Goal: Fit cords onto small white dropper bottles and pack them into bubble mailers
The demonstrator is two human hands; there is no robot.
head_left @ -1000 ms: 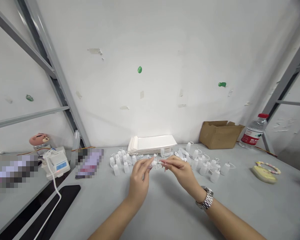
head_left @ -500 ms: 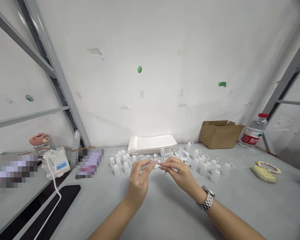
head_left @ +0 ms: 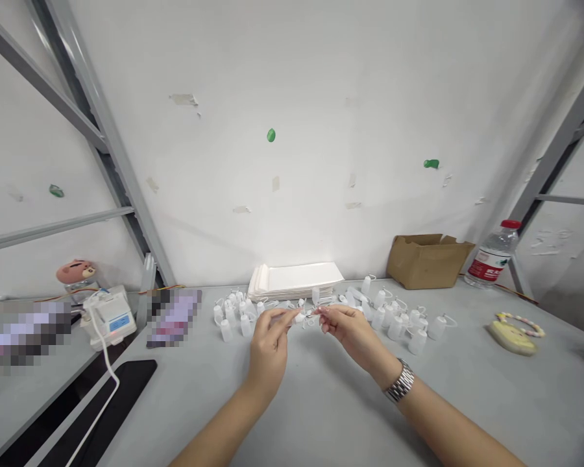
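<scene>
My left hand (head_left: 267, 353) is closed around a small white squeeze bottle (head_left: 299, 318), which lies on its side with its top toward the right. Fingers hide most of its body. A thin white strap loops out beside the bottle's top. Opposite, my right hand (head_left: 351, 336) pinches at the tip end of the bottle, thumb and finger together; the tiny piece between them is too small to make out. Both hands are just above the grey table (head_left: 316, 408). Similar bottles (head_left: 226, 331) stand to the left, and more capped bottles (head_left: 417, 342) with strap loops stand to the right.
Behind the bottles lies a stack of white trays (head_left: 302, 277) against the wall. An open cardboard box (head_left: 428, 263) and a red-capped water bottle (head_left: 492, 256) stand back right. A yellow pouch (head_left: 512, 338) lies at right, a black pad (head_left: 121, 402) and white device (head_left: 111, 318) at left.
My right hand has drawn slightly away from the left and turned a little. The white strap loop now shows between the hands. My left hand stays nearly in place.
</scene>
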